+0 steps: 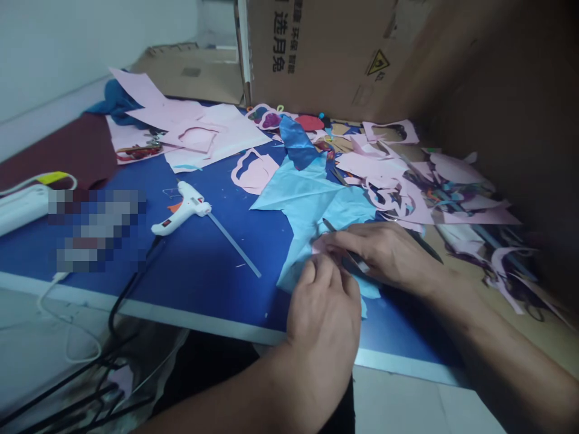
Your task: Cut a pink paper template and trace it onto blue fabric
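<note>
A creased sheet of light blue fabric (312, 199) lies on the blue tabletop, under both hands. My left hand (323, 295) is closed, its curled fingers pressed on a small pink piece (320, 243) on top of the fabric. Close beside it, my right hand (384, 253) is closed around a slim dark pen-like tool (329, 225), whose light grey end shows below the fingers. The tool's exact kind cannot be made out. The fingers hide most of the pink piece.
A white glue gun (183, 208) with a long glue stick lies to the left, its black cord crossing the table edge. Pink paper scraps (384, 166) pile up at the right. A cardboard box (316, 54) stands behind. A white power strip (25, 208) sits far left.
</note>
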`<state>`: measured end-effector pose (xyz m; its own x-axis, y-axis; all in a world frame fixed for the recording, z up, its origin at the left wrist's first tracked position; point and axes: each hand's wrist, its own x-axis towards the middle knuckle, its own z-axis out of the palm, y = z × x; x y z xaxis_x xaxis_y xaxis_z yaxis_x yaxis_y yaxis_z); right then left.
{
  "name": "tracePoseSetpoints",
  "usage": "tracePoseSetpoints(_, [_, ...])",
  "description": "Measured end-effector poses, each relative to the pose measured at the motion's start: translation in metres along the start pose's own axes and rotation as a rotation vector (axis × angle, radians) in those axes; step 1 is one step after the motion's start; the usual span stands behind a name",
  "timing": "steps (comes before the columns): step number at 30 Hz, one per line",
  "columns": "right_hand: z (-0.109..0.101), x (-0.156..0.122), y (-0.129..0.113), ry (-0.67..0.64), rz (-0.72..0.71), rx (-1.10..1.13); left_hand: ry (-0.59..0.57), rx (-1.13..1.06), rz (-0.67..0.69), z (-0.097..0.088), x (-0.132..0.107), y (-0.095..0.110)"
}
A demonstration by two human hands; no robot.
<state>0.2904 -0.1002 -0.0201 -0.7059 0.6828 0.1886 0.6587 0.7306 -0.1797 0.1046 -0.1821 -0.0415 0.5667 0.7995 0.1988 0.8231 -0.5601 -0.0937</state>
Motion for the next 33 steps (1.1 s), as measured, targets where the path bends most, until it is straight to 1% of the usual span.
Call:
tracePoseSetpoints(4, [0.002, -0.001, 0.002, -0.002, 0.013, 0.001, -0.009, 0.047, -0.045, 0.001, -0.002, 0.008])
tracePoseSetpoints(8, [0.002, -0.001, 0.002, -0.005, 0.022, 0.01, -0.03, 0.085, -0.006, -0.003, -0.005, 0.009])
tracePoseSetpoints(11, [0.003, -0.002, 0.004, 0.006, 0.028, 0.026, -0.02, 0.111, 0.013, -0.005, -0.009, 0.008])
tracePoseSetpoints(14, [0.003, -0.003, 0.006, 0.026, 0.06, 0.091, -0.001, 0.129, 0.02, -0.002, -0.011, 0.008])
tracePoseSetpoints(16, [0.001, -0.002, 0.005, 0.1, 0.075, 0.16, 0.005, 0.117, 0.022, 0.001, -0.011, 0.008])
tracePoseSetpoints(18, [-0.003, 0.0, 0.0, 0.231, 0.096, 0.245, -0.003, 0.089, 0.023, 0.004, -0.01, 0.008])
tracePoseSetpoints(21, [-0.009, 0.006, -0.011, 0.402, 0.178, 0.376, -0.014, 0.049, 0.028, 0.006, -0.009, 0.008])
tracePoseSetpoints(23, [-0.011, 0.01, -0.018, 0.405, 0.286, 0.462, -0.016, 0.024, 0.014, 0.005, -0.009, 0.008])
tracePoseSetpoints(25, [-0.01, 0.014, -0.024, 0.362, 0.381, 0.529, -0.022, 0.012, 0.006, 0.004, -0.009, 0.008])
tracePoseSetpoints(26, [-0.008, 0.015, -0.026, 0.346, 0.406, 0.554, -0.03, 0.013, 0.009, 0.003, -0.009, 0.008])
tracePoseSetpoints(28, [-0.004, 0.016, -0.028, 0.326, 0.418, 0.573, -0.045, 0.023, 0.021, 0.001, -0.009, 0.008])
tracePoseSetpoints(33, [0.003, 0.016, -0.033, 0.285, 0.362, 0.508, -0.048, 0.057, 0.019, 0.001, -0.009, 0.008])
